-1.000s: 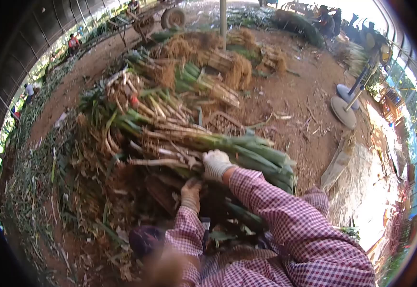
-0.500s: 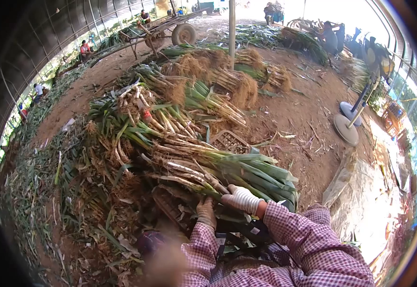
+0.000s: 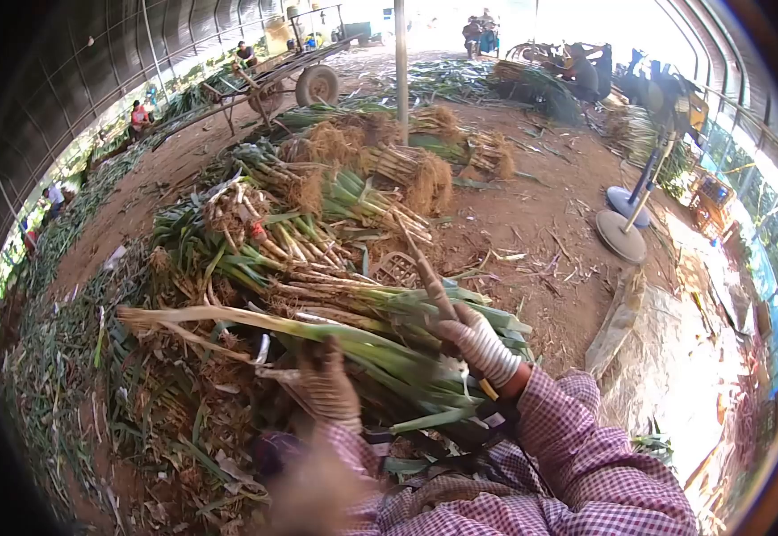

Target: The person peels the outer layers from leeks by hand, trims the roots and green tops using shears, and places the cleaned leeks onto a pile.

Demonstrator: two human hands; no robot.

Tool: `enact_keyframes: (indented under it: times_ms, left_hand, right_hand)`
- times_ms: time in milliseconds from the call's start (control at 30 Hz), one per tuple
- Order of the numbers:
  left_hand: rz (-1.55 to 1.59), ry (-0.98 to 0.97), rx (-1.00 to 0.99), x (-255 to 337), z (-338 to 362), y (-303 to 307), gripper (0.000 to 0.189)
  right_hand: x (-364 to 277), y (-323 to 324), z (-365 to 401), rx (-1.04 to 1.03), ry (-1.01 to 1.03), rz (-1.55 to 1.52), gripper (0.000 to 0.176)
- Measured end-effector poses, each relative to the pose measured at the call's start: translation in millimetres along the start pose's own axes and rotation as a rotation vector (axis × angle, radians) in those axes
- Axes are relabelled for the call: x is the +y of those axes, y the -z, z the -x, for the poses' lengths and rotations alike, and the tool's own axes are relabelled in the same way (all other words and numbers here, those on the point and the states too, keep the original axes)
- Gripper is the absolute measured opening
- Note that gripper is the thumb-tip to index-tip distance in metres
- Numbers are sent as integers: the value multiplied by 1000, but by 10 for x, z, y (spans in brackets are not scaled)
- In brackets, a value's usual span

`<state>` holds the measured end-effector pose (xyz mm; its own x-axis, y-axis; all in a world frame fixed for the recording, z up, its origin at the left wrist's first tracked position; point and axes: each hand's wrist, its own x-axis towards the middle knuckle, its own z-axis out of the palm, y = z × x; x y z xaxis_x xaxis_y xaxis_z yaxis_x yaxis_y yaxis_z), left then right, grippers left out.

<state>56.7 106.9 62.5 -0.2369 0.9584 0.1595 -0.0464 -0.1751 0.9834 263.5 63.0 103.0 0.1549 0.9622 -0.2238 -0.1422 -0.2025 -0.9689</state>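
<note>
Over the leek pile (image 3: 255, 223), low centre: my left hand (image 3: 328, 386) has its grip closed round one long leek (image 3: 228, 322); right hand (image 3: 478, 344) clamped on a thin brown stick (image 3: 425, 268) angled upward. Risk, as I judge it: leek sags and snaps, held near mid-length, or snags neighbouring stalks. Long axis near level, pale end left, green leaves right.

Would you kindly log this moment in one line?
left hand: on long leek, grip blurred | right hand: clasps slim tool, pointing up | behind: leek pile
</note>
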Motion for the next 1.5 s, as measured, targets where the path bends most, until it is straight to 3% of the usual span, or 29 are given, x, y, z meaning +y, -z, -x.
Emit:
enact_keyframes:
  times_ms: [100,133,200,267,333,367,433,500,533,567,600,633,667,767,800,833,1033,1133,1400,1500]
  left_hand:
    - [46,-131,98,330,-309,220,62]
    - [45,-215,101,521,-377,277,62]
    - [123,-303,98,1059,-408,368,62]
    - [205,-305,88,1215,-576,459,61]
    - [-655,-1287,327,1251,-821,594,58]
    - [-658,-1280,319,1245,-772,558,58]
    - [9,-173,-43,1229,-557,481,58]
    - [-132,48,-48,737,-446,378,59]
    - [-137,107,-87,456,-360,339,54]
    - [19,53,-198,-456,-449,402,48]
    - [-351,57,-193,-583,-225,372,39]
    - [-460,92,-323,-969,-139,378,33]
    - [-169,244,-407,-1819,-98,422,30]
    - [-71,509,-331,-2165,297,360,25]
    - [-65,516,-330,-2235,314,350,25]
    - [-41,498,-303,-2251,323,341,26]
    - [-119,475,-360,-2102,336,398,39]
    - [132,479,-295,-2066,381,389,35]
    - [-158,500,-324,-2126,342,418,52]
    - [-77,547,-336,-1925,344,405,51]
  right_hand:
    - [-132,210,142,-119,327,174,23]
    - [-260,213,238,-128,226,-42,22]
    - [-420,203,414,-112,206,-51,23]
    - [-462,212,514,-76,166,-70,23]
    - [-319,274,516,-59,177,-73,23]
    - [-236,287,519,-49,185,-76,23]
    - [-2,297,511,0,112,30,24]
    - [372,339,483,-5,27,-3,23]
    - [431,275,541,-87,237,258,26]
    - [552,233,569,-107,206,254,26]
    - [697,200,592,-80,57,243,28]
    - [801,171,622,-49,-89,237,30]
    - [576,-65,788,-97,-46,197,38]
    - [1157,8,780,-250,99,975,42]
    - [1190,-42,787,-318,-42,1143,40]
    - [1261,-60,814,-356,18,1254,42]
    - [1389,-76,895,-389,-31,1295,46]
    - [1278,-85,967,-394,-66,1320,46]
    - [1374,-161,842,-377,-40,1361,46]
    - [1377,-248,664,-357,-37,1376,46]
